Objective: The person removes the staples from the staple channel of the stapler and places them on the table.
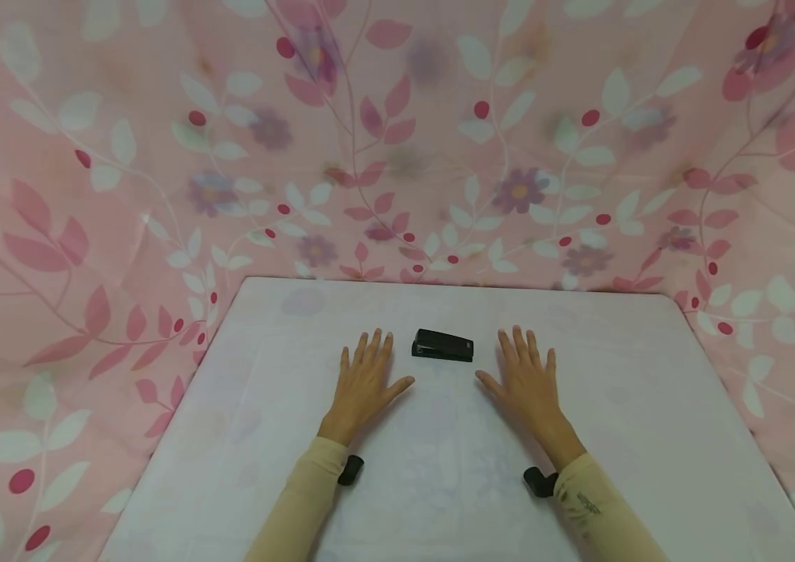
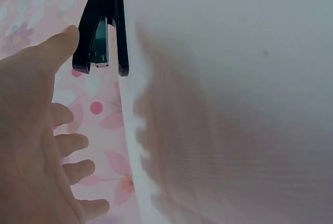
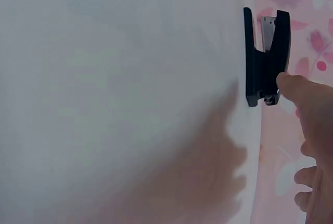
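Note:
A black stapler [image 1: 443,346] lies on the white table, between and slightly beyond the two hands. My left hand [image 1: 364,386] is to its left, palm down with fingers spread and the thumb pointing toward it. On the other side my right hand [image 1: 527,382] is spread in the same way, its thumb turned inward. Neither hand holds anything. In the left wrist view the thumb overlaps the stapler [image 2: 99,31], whose metal staple channel shows in the gap between its arms. From the right wrist, the thumbtip overlaps the stapler's [image 3: 268,57] other end.
The white table [image 1: 433,484] has a faintly patterned cover. Pink floral fabric [image 1: 397,156] hangs behind it and along both sides. Black wrist devices [image 1: 540,481] sit by the cuffs of the pale yellow sleeves [image 1: 306,492].

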A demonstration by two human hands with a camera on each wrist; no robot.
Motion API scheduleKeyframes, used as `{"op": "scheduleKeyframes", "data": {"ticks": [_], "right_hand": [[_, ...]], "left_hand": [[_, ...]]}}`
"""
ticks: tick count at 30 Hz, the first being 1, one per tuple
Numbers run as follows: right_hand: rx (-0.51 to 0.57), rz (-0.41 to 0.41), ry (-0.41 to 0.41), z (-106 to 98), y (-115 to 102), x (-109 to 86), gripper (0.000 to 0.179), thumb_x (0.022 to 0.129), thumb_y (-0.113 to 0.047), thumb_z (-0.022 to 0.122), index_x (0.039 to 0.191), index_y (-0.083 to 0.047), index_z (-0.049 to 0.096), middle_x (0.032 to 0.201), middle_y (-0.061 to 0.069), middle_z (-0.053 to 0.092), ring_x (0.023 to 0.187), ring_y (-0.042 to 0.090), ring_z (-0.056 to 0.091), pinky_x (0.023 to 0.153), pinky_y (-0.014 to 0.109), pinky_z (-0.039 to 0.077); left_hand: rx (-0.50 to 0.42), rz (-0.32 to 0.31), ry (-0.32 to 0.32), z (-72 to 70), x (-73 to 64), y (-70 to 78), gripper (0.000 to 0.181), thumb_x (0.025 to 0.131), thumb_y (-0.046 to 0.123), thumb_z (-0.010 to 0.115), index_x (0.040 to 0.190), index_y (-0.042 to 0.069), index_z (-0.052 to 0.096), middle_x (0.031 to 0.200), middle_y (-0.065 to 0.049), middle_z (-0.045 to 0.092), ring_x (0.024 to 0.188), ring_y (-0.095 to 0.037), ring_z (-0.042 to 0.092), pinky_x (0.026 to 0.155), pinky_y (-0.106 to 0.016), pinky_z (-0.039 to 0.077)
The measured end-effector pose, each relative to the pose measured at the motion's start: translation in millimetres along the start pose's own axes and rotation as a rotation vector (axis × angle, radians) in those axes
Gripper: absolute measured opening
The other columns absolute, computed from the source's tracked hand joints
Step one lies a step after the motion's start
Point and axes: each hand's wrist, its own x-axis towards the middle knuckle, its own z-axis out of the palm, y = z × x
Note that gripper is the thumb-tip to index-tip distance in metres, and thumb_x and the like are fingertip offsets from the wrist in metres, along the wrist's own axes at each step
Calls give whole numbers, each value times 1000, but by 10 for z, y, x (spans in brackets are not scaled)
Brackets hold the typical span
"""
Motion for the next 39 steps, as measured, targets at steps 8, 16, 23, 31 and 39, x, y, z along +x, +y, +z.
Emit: {"op": "scheduleKeyframes", "data": {"ticks": [8, 16, 23, 31, 39], "right_hand": [[-37, -52, -90, -104, -256, 242, 83, 88, -57, 64, 152, -14, 34, 158, 18, 32, 146, 39, 29, 112, 67, 26], [-49, -166, -139, -84, -582, 505, 74, 88, -54, 67, 146, -14, 45, 148, 15, 48, 133, 36, 48, 103, 59, 42], [-53, -236, -152, -59, -804, 643, 61, 90, -48, 67, 140, -16, 53, 137, 13, 57, 123, 35, 56, 96, 54, 47], [-25, -318, -136, -49, -973, 748, 52, 90, -40, 70, 132, -11, 59, 124, 15, 63, 111, 34, 62, 88, 51, 52], [-23, -345, -111, 24, -1024, 781, 44, 93, -34, 67, 129, -10, 61, 118, 14, 65, 106, 32, 64, 86, 50, 53]], "left_hand": [[-76, 37, -34, 46, 160, 30, 79, 92, 59, 57, 151, 11, 37, 153, -11, 44, 142, -32, 40, 111, -57, 35], [-91, 25, -57, 144, 392, 102, 75, 89, 54, 64, 146, 9, 46, 133, -12, 60, 118, -31, 57, 93, -47, 50], [-105, 31, -23, 200, 507, 111, 68, 86, 46, 72, 140, 9, 54, 126, -13, 63, 110, -32, 60, 89, -47, 51], [-207, 21, 13, 242, 586, 118, 56, 86, 39, 75, 129, 6, 63, 118, -14, 65, 105, -34, 60, 86, -49, 49], [-239, 33, 35, 265, 608, 106, 46, 85, 33, 77, 121, 6, 69, 113, -13, 65, 97, -32, 60, 83, -47, 49]]}}
